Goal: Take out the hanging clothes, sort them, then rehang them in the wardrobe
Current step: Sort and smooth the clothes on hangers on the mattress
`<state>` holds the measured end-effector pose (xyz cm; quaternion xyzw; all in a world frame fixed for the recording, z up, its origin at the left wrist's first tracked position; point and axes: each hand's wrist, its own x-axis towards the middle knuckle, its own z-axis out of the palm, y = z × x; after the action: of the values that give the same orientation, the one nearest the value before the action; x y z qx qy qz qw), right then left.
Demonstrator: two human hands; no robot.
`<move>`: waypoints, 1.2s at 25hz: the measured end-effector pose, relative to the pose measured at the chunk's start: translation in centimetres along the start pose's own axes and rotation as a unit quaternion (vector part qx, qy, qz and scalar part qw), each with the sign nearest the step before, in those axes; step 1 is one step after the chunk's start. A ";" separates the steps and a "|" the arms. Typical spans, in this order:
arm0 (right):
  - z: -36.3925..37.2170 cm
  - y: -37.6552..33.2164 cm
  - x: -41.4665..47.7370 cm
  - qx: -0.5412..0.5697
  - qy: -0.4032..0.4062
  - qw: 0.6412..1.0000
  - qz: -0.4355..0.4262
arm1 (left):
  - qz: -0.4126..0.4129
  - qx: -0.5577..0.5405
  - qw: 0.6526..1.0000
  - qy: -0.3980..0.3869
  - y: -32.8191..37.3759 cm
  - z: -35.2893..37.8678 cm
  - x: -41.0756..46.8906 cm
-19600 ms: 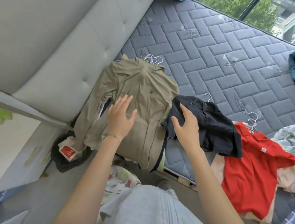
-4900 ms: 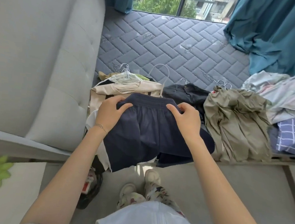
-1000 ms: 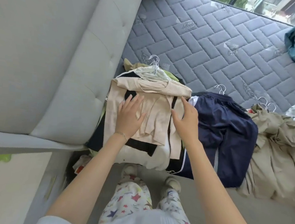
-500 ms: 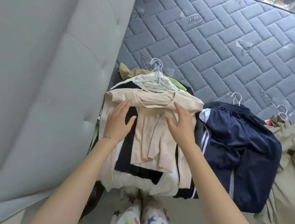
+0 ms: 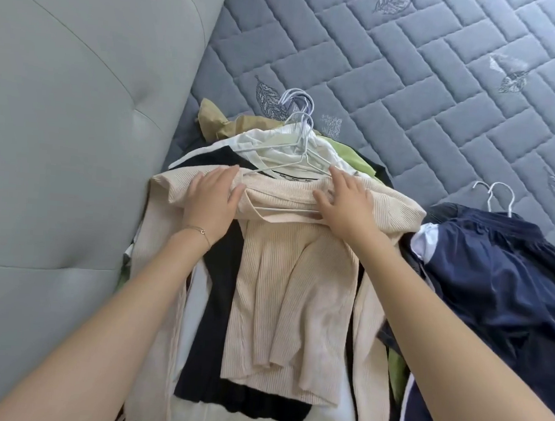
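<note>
Overall, the upholstered grey headboard (image 5: 60, 126) fills the left side of the view, and the quilted blue-grey mattress (image 5: 413, 71) with stitched leaf motifs fills the upper right. A stack of hung garments lies on the mattress edge against the headboard, its lower ends hanging over the edge.

Navy trousers (image 5: 496, 277) with a white side stripe lie just beside the stack on the right, with two white hanger hooks (image 5: 499, 198) showing above the waistband.

The top item of the stack is a beige ribbed sweater (image 5: 284, 277), laid face up with its sleeves folded in. Beneath it lie a black garment (image 5: 219, 305), a white garment (image 5: 274, 143), a green garment (image 5: 350, 153) and a khaki garment (image 5: 216, 122), each only partly visible.

The left hand (image 5: 210, 201) rests flat on the sweater's left shoulder, fingers straight and together, thumb spread. The right hand (image 5: 346, 205) rests flat on the right shoulder beside the neckline, fingers likewise extended. Neither hand curls around anything.

A cluster of white wire hangers (image 5: 298, 112) projects from the top of the stack, hooks bunched together on the mattress. A thin bracelet (image 5: 198, 230) sits on the left wrist.
</note>
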<state>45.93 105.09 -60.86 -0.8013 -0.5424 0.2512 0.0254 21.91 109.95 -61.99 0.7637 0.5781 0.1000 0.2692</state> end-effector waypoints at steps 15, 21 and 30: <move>-8.8 -1.1 -7.2 0.172 0.156 0.971 -0.054 | 0.003 -0.065 0.994 0.092 4.3 -9.1 -4.1; -16.3 -4.4 -15.4 0.257 0.192 0.947 -0.021 | 0.053 -0.019 0.988 0.147 9.9 -18.3 -8.9; -22.1 -6.8 -34.5 0.289 0.229 0.929 -0.021 | 0.156 -0.009 0.976 0.153 14.2 -25.4 -23.1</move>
<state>39.77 82.53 -26.54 -0.7837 -0.4425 0.2060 0.3842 14.74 93.17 -29.64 0.8180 0.4850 0.2612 0.1654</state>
